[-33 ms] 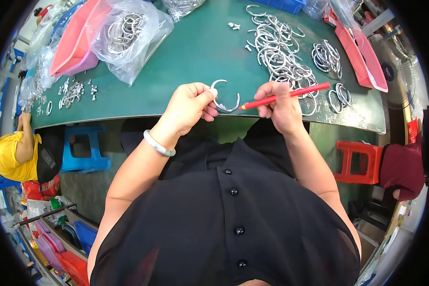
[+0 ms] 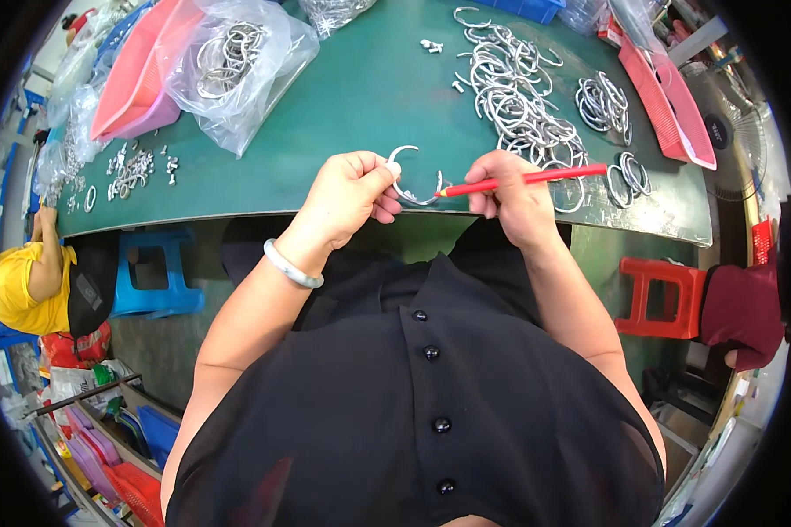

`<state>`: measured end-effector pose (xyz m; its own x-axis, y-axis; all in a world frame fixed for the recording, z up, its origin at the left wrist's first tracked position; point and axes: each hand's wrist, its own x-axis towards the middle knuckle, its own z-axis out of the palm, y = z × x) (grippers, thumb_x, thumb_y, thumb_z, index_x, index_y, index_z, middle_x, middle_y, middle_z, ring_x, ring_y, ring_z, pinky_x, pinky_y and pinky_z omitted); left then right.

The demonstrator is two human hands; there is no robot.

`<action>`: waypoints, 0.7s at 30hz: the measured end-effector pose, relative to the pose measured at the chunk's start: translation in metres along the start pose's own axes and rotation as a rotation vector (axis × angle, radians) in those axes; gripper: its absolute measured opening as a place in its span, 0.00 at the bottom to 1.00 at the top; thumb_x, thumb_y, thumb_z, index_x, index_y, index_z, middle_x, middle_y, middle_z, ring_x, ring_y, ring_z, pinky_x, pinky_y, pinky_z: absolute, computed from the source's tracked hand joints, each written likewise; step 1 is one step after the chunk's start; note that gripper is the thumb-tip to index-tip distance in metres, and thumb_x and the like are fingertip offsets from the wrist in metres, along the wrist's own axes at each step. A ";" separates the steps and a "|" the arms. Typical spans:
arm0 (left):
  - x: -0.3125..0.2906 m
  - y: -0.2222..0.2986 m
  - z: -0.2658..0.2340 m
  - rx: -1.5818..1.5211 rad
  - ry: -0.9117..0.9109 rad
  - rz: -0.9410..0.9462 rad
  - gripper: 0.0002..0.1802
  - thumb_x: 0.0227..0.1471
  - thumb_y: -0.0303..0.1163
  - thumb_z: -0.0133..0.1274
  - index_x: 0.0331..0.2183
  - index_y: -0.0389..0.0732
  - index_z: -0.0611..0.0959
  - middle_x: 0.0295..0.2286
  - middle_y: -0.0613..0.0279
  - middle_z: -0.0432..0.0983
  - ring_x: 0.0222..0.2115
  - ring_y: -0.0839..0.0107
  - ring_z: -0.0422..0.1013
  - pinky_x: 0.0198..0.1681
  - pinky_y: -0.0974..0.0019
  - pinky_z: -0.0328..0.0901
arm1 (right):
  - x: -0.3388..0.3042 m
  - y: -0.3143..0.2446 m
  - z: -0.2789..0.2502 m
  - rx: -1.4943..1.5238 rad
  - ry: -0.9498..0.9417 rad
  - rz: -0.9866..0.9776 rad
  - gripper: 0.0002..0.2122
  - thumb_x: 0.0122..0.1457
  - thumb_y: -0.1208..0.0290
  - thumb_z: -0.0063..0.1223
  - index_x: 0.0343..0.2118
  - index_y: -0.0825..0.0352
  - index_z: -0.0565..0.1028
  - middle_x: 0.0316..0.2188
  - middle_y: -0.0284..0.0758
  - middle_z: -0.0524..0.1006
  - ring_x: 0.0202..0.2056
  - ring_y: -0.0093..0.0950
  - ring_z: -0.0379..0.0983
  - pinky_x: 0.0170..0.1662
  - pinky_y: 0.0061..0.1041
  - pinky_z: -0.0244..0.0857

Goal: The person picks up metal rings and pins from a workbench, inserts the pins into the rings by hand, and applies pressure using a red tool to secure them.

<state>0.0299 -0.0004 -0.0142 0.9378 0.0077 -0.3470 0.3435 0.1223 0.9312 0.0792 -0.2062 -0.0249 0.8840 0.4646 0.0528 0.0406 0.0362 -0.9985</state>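
Note:
Between the thumb and fingers of my left hand (image 2: 351, 191) is a silver C-shaped metal ring (image 2: 424, 203), held upright at the table's near edge with its gap toward the upper right. My right hand (image 2: 514, 195) is closed around a red pencil (image 2: 562, 173). Its tip meets or lies just beside the ring's right-hand end; actual contact is too fine to tell. To the right, beyond my right hand, spreads a long heap of similar silver rings (image 2: 523, 101). Two smaller clusters of rings (image 2: 602, 105) lie right of the heap.
The green table (image 2: 360, 97) also bears a clear bag of rings (image 2: 272, 79), a pink basket (image 2: 136, 88), small metal parts (image 2: 134, 171) and another pink basket (image 2: 668, 105). A blue stool (image 2: 158, 277) and a red stool (image 2: 664, 299) flank me. A person in yellow (image 2: 26, 285) sits at left.
My right hand has shifted slightly left, bringing the pencil tip up to the ring's right end. The left hand and the ring have hardly moved.

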 end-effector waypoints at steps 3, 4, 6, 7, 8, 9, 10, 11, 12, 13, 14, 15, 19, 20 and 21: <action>0.000 0.001 0.000 -0.025 0.023 -0.015 0.09 0.50 0.30 0.47 0.24 0.34 0.74 0.17 0.63 0.70 0.15 0.77 0.67 0.18 0.76 0.64 | -0.003 -0.006 0.006 -0.096 -0.042 -0.036 0.08 0.50 0.70 0.52 0.20 0.68 0.69 0.15 0.29 0.71 0.18 0.14 0.64 0.21 0.13 0.58; 0.001 0.001 0.000 -0.030 0.024 -0.015 0.09 0.50 0.30 0.47 0.24 0.34 0.74 0.17 0.63 0.70 0.15 0.78 0.67 0.18 0.76 0.64 | -0.003 -0.004 0.006 -0.124 -0.046 -0.063 0.09 0.49 0.70 0.54 0.19 0.68 0.69 0.15 0.30 0.71 0.18 0.15 0.65 0.21 0.14 0.58; 0.001 0.002 0.002 -0.026 0.026 -0.024 0.09 0.50 0.30 0.47 0.24 0.34 0.74 0.17 0.63 0.70 0.15 0.78 0.67 0.18 0.76 0.64 | -0.004 -0.002 0.004 -0.135 -0.044 -0.053 0.09 0.48 0.70 0.54 0.19 0.68 0.69 0.15 0.30 0.71 0.18 0.15 0.65 0.21 0.14 0.58; 0.001 0.002 0.002 -0.022 0.030 -0.026 0.09 0.50 0.30 0.47 0.24 0.34 0.74 0.17 0.63 0.70 0.15 0.78 0.67 0.18 0.76 0.64 | -0.004 -0.001 0.004 -0.148 -0.044 -0.050 0.09 0.48 0.70 0.55 0.19 0.68 0.69 0.15 0.30 0.71 0.18 0.15 0.66 0.22 0.15 0.59; 0.001 0.003 0.003 -0.022 0.031 -0.030 0.09 0.50 0.30 0.47 0.24 0.34 0.74 0.17 0.63 0.70 0.15 0.78 0.67 0.18 0.76 0.64 | -0.003 -0.001 0.003 -0.146 -0.044 -0.046 0.09 0.48 0.70 0.55 0.19 0.68 0.69 0.15 0.30 0.71 0.18 0.15 0.66 0.22 0.15 0.59; 0.001 0.003 0.003 -0.023 0.034 -0.031 0.09 0.50 0.30 0.47 0.24 0.34 0.74 0.17 0.63 0.70 0.15 0.78 0.67 0.18 0.76 0.64 | -0.003 0.000 0.004 -0.160 -0.048 -0.054 0.09 0.48 0.70 0.55 0.19 0.68 0.69 0.15 0.30 0.72 0.19 0.15 0.66 0.22 0.15 0.59; 0.001 0.003 0.003 -0.025 0.037 -0.031 0.09 0.50 0.30 0.47 0.24 0.34 0.74 0.17 0.63 0.70 0.15 0.78 0.67 0.18 0.76 0.64 | -0.002 0.000 0.004 -0.176 -0.052 -0.062 0.09 0.48 0.70 0.55 0.18 0.68 0.69 0.15 0.30 0.72 0.19 0.15 0.66 0.22 0.15 0.59; 0.001 0.003 0.003 -0.025 0.037 -0.034 0.09 0.50 0.30 0.47 0.24 0.34 0.74 0.17 0.63 0.70 0.15 0.78 0.67 0.18 0.76 0.64 | -0.002 -0.001 0.005 -0.174 -0.052 -0.059 0.09 0.48 0.70 0.55 0.18 0.68 0.69 0.15 0.30 0.72 0.19 0.15 0.66 0.22 0.15 0.59; 0.001 0.002 0.003 -0.028 0.039 -0.035 0.09 0.50 0.30 0.47 0.24 0.34 0.74 0.17 0.63 0.70 0.15 0.77 0.67 0.18 0.76 0.64 | -0.002 -0.001 0.005 -0.178 -0.054 -0.055 0.09 0.47 0.70 0.55 0.18 0.68 0.69 0.15 0.30 0.72 0.19 0.15 0.66 0.22 0.15 0.59; 0.001 0.002 0.003 -0.032 0.040 -0.035 0.09 0.50 0.30 0.47 0.24 0.34 0.74 0.17 0.63 0.70 0.15 0.77 0.67 0.18 0.76 0.64 | -0.002 -0.001 0.005 -0.183 -0.056 -0.052 0.09 0.47 0.70 0.55 0.18 0.68 0.69 0.15 0.30 0.72 0.19 0.15 0.67 0.22 0.15 0.59; 0.001 0.002 0.002 -0.032 0.040 -0.037 0.09 0.50 0.30 0.47 0.24 0.34 0.74 0.17 0.63 0.70 0.15 0.77 0.67 0.18 0.76 0.64 | -0.001 -0.001 0.005 -0.182 -0.056 -0.050 0.09 0.47 0.70 0.55 0.18 0.68 0.69 0.15 0.30 0.72 0.19 0.15 0.67 0.22 0.15 0.59; 0.002 0.001 0.001 -0.025 0.028 -0.035 0.09 0.50 0.31 0.47 0.25 0.35 0.75 0.18 0.64 0.70 0.16 0.78 0.68 0.18 0.77 0.65 | -0.001 0.000 0.005 -0.198 -0.058 -0.055 0.09 0.47 0.70 0.55 0.18 0.68 0.69 0.15 0.31 0.72 0.19 0.16 0.67 0.22 0.16 0.59; 0.003 -0.001 0.000 -0.018 0.014 -0.035 0.09 0.50 0.31 0.47 0.26 0.35 0.75 0.18 0.65 0.71 0.16 0.79 0.68 0.19 0.77 0.65 | -0.002 0.001 0.006 -0.204 -0.055 -0.063 0.09 0.46 0.70 0.56 0.18 0.69 0.69 0.15 0.31 0.71 0.18 0.16 0.66 0.22 0.16 0.59; 0.003 -0.001 0.001 -0.018 0.014 -0.036 0.09 0.50 0.31 0.47 0.26 0.35 0.75 0.18 0.65 0.71 0.16 0.79 0.68 0.19 0.77 0.65 | -0.002 0.002 0.006 -0.203 -0.055 -0.061 0.09 0.46 0.70 0.56 0.18 0.69 0.69 0.15 0.31 0.71 0.18 0.16 0.66 0.22 0.16 0.59; 0.003 0.000 0.001 -0.011 0.018 -0.036 0.09 0.50 0.32 0.47 0.26 0.35 0.75 0.18 0.65 0.71 0.16 0.79 0.68 0.19 0.77 0.65 | -0.002 0.004 0.006 -0.206 -0.053 -0.078 0.09 0.46 0.70 0.56 0.18 0.69 0.69 0.15 0.30 0.71 0.18 0.16 0.65 0.21 0.17 0.59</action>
<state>0.0323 -0.0012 -0.0155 0.9239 0.0207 -0.3820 0.3761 0.1338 0.9169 0.0750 -0.2020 -0.0286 0.8486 0.5139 0.1255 0.2074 -0.1050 -0.9726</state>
